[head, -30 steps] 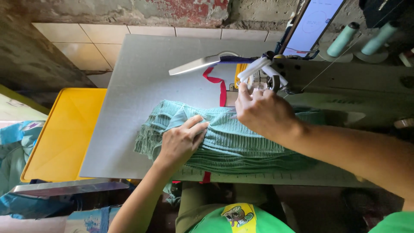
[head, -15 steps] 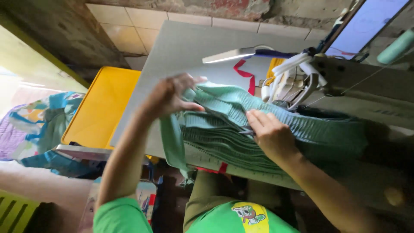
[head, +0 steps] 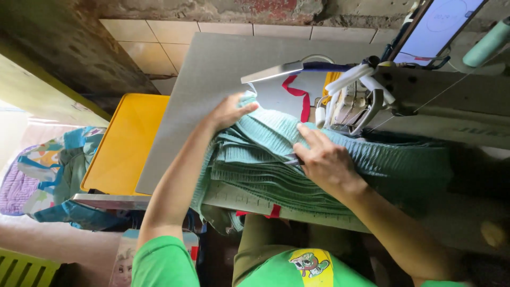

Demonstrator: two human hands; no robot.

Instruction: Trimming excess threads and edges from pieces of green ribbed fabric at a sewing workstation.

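Note:
A stack of ribbed teal fabric pieces (head: 255, 165) lies on the grey sewing table (head: 212, 69), draped over its front edge. My left hand (head: 228, 110) grips the far left corner of the top piece, lifting it slightly. Flat on the fabric, my right hand (head: 321, 157) presses down just in front of the sewing machine head (head: 356, 103). The fabric runs on to the right under the machine arm.
A yellow tray-like surface (head: 125, 143) adjoins the table's left side. Colourful cloth (head: 53, 170) is piled on the floor at left. A lamp bar (head: 276, 70) reaches over the table, red ribbon (head: 300, 95) lies near the machine, and a thread cone (head: 489, 45) stands at top right.
My left hand moved from the near fabric edge to the far left corner and took hold of it. My right hand shifted back from the needle onto the stack. The view swung left.

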